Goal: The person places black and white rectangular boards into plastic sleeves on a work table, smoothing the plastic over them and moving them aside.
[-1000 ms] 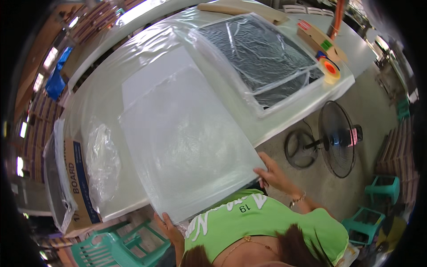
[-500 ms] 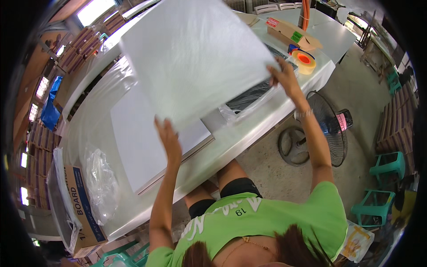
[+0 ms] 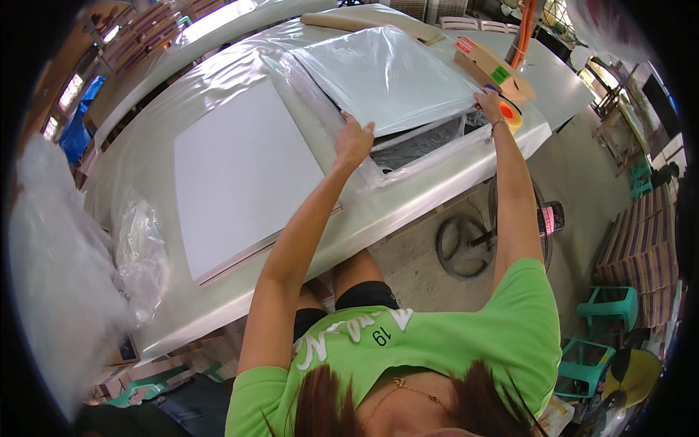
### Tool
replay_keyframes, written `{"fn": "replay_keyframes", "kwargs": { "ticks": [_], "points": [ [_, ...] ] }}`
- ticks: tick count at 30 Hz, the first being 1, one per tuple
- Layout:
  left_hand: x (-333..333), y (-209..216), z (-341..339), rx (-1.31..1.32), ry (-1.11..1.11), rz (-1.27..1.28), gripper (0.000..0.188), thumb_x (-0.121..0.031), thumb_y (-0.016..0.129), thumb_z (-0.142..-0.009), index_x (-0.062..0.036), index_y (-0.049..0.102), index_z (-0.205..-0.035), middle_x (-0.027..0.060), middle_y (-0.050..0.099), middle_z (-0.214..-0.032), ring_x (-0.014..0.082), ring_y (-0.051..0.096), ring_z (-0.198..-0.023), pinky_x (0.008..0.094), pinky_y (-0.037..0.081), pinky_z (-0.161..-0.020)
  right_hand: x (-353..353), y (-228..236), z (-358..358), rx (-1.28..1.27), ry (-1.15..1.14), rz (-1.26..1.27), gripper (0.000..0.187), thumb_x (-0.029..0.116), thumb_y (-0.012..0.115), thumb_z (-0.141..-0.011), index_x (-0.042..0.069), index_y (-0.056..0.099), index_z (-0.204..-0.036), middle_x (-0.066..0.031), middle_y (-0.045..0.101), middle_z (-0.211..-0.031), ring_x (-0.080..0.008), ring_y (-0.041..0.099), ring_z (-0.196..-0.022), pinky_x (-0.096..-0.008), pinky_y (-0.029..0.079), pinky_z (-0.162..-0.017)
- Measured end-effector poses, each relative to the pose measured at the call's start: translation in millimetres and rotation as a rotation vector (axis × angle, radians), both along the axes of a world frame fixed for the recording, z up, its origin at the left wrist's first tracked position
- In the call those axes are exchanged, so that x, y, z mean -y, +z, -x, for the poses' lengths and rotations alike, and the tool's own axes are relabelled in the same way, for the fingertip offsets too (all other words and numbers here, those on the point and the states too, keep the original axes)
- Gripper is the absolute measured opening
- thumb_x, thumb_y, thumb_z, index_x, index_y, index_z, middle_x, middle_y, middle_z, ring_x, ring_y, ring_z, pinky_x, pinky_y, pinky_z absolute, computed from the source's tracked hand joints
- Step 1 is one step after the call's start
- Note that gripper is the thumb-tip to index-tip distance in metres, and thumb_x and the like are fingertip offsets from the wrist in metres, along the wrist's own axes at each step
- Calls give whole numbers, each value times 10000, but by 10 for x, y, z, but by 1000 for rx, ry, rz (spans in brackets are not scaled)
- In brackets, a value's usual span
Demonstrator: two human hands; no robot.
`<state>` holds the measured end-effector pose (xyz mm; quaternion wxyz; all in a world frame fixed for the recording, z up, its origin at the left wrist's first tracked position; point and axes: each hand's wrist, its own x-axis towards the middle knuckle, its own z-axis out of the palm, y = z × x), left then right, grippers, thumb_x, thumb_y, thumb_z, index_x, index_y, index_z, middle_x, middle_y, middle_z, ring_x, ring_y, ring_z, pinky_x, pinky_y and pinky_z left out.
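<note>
A square white sheet with a glossy, film-like surface [image 3: 397, 76] rests, partly at least, over a dark, plastic-wrapped stack [image 3: 419, 149] on the right part of the table. My left hand [image 3: 355, 140] grips its near left corner, thumb along the edge. At the near right corner my right hand [image 3: 489, 105] pinches the same sheet, close beside a tape roll [image 3: 510, 114]. Left of them lies a flat stack of white boards [image 3: 244, 175], touched by neither hand.
Clear film covers the table [image 3: 364, 218]. Crumpled clear plastic [image 3: 142, 262] lies at its left, with a large blurred plastic piece [image 3: 58, 277] beyond. An opened cardboard box [image 3: 495, 69] and brown paper [image 3: 371, 25] sit farther back. A floor fan [image 3: 466, 244] stands below the right edge.
The white sheet has come down from the air above the boards to the dark stack at the right. My left hand moved right with it. Blurred plastic now shows at the far left.
</note>
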<state>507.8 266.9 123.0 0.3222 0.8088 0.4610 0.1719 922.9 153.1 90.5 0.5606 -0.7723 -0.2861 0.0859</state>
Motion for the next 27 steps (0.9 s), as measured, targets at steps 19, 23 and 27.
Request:
{"fn": "replay_keyframes", "kwargs": {
  "ticks": [19,23,27],
  "points": [
    [120,-30,196,-31,-158,-252,615,-319,785,-671,41,599,-1134,274,596,-1051,365,533,-1089,414,450,-887,-88,-232,-186,136,125,315,365,222,617,-756,-6,652,-1039,-217,664,-949,-340,637,-804,-362,510,-738],
    [91,-29,71,-102,-213,-232,521,-296,785,-669,45,624,-1028,237,619,-992,353,551,-1046,421,453,-845,63,-17,-522,568,374,633,244,108,633,-680,-29,618,-881,-214,632,-764,-271,596,-661,-358,477,-600],
    [42,33,153,-137,-212,-273,466,-289,805,-635,40,630,-916,226,624,-957,352,580,-967,422,457,-809,-145,-22,-346,812,382,698,230,59,701,-572,-29,588,-752,-223,604,-699,-273,588,-612,-373,458,-566]
  ]
}}
